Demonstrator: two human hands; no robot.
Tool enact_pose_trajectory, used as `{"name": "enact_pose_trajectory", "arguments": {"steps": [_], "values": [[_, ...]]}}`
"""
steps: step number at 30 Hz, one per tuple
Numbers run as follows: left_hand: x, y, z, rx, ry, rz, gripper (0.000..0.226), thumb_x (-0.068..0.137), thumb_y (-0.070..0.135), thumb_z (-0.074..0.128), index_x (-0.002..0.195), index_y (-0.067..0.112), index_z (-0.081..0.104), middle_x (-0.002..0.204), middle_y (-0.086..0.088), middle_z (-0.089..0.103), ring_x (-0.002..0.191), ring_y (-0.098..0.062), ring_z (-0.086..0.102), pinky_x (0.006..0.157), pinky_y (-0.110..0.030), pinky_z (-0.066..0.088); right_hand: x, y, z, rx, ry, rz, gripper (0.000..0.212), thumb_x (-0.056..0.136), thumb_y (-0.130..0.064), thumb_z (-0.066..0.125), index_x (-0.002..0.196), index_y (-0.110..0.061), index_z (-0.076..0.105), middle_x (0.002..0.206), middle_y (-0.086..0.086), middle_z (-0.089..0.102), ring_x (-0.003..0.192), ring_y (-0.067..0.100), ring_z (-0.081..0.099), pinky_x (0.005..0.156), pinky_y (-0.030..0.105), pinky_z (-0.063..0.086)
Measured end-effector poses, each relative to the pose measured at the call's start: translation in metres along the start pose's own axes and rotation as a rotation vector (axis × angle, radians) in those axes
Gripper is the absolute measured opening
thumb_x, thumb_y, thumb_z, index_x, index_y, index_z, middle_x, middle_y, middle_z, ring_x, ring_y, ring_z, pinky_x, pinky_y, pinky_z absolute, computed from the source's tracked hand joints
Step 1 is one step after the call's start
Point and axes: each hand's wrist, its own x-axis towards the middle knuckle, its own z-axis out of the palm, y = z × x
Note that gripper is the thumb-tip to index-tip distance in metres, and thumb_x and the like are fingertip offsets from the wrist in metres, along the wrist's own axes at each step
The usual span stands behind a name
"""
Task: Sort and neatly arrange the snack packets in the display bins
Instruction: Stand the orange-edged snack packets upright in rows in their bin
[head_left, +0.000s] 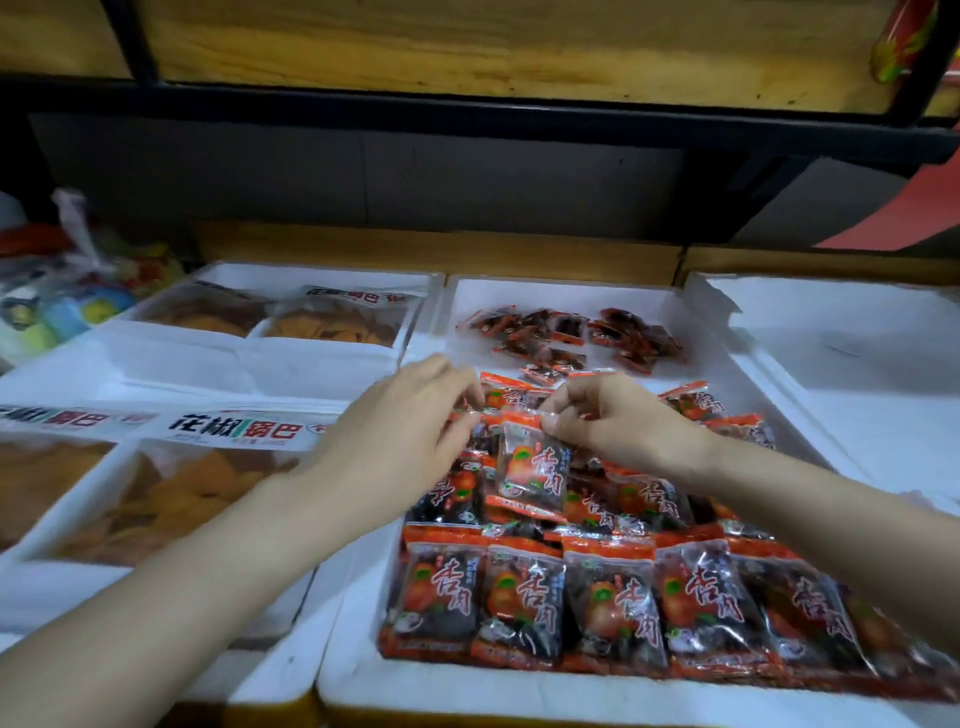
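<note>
white foam bins (353, 670) | wooden shelf (467, 47) above | right grip (613, 415) pinches packet (530, 467)

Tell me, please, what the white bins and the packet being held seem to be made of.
The white bin: likely expanded polystyrene foam; matte, thick walls with rounded rims. The held packet: thin plastic film, glossy, partly clear with red print; glare streaks and a crimped top seal pinched by the right hand.
</note>
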Motion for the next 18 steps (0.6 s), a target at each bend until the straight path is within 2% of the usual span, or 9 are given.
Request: {"name": "enact_pose_trajectory", "arguments": {"steps": [3, 6, 8, 10, 13, 16, 18], "values": [[-0.029, 0.007, -0.002, 0.015, -0.137, 0.069, 0.022, 0.096, 0.040, 0.049, 0.114, 0.028, 0.053, 0.114, 0.011, 0.048, 0.111, -0.009, 0.046, 0.095, -0.026, 0.034, 0.003, 0.005, 0.014, -0.070, -0.025, 0.019, 0.021, 0.092, -0.009, 0.058, 0.073, -0.017, 0.060, 0.062, -0.005, 0.057, 0.056, 0.002, 0.055, 0.059, 0.021, 0.052], [-0.046, 0.015, 0.006, 0.074, -0.277, 0.094, 0.041, 0.093, 0.056, 0.045, 0.128, 0.034, 0.041, 0.123, 0.015, 0.039, 0.119, -0.005, 0.037, 0.100, -0.024, 0.031, 0.003, 0.005, 0.023, -0.108, -0.023, 0.019, 0.018, 0.092, -0.011, 0.058, 0.076, -0.019, 0.058, 0.064, -0.006, 0.057, 0.066, 0.008, 0.057, 0.065, 0.024, 0.052], [-0.052, 0.018, 0.011, 0.083, -0.329, 0.091, 0.053, 0.093, 0.059, 0.043, 0.139, 0.037, 0.030, 0.126, 0.014, 0.035, 0.120, -0.007, 0.036, 0.099, -0.024, 0.032, 0.001, 0.003, 0.026, -0.133, -0.010, -0.006, 0.013, 0.092, -0.012, 0.058, 0.081, -0.019, 0.058, 0.069, -0.006, 0.059, 0.070, 0.009, 0.056, 0.063, 0.017, 0.046], [-0.055, 0.020, 0.014, 0.078, -0.338, 0.086, 0.058, 0.094, 0.058, 0.042, 0.145, 0.039, 0.023, 0.126, 0.013, 0.032, 0.118, -0.008, 0.037, 0.093, -0.022, 0.032, -0.004, 0.000, 0.027, -0.205, 0.003, -0.069, 0.003, 0.091, -0.016, 0.060, 0.094, -0.018, 0.059, 0.084, -0.005, 0.061, 0.080, 0.009, 0.057, 0.067, 0.015, 0.045], [-0.057, 0.022, 0.014, 0.096, -0.325, 0.108, 0.057, 0.095, 0.056, 0.040, 0.146, 0.038, 0.022, 0.128, 0.011, 0.032, 0.117, -0.009, 0.037, 0.092, -0.023, 0.033, -0.012, -0.003, 0.021, -0.383, -0.043, -0.240, 0.027, 0.087, -0.028, 0.065, 0.113, -0.019, 0.061, 0.110, -0.008, 0.058, 0.103, 0.005, 0.052, 0.084, 0.011, 0.038], [-0.058, 0.025, 0.012, 0.122, -0.338, 0.115, 0.054, 0.097, 0.055, 0.039, 0.145, 0.035, 0.026, 0.127, 0.009, 0.033, 0.115, -0.008, 0.037, 0.085, -0.021, 0.031, -0.018, -0.003, 0.017, -0.452, -0.159, -0.300, 0.039, 0.083, -0.032, 0.070, 0.119, -0.020, 0.061, 0.111, -0.014, 0.054, 0.102, -0.001, 0.049, 0.080, 0.000, 0.033], [-0.059, 0.027, 0.011, 0.139, -0.349, 0.119, 0.052, 0.097, 0.054, 0.038, 0.144, 0.033, 0.029, 0.126, 0.009, 0.034, 0.114, -0.008, 0.039, 0.083, -0.020, 0.030, -0.021, 0.000, 0.019, -0.463, -0.169, -0.298, 0.043, 0.081, -0.033, 0.072, 0.121, -0.021, 0.059, 0.115, -0.013, 0.056, 0.101, -0.002, 0.048, 0.079, 0.000, 0.033]]}}
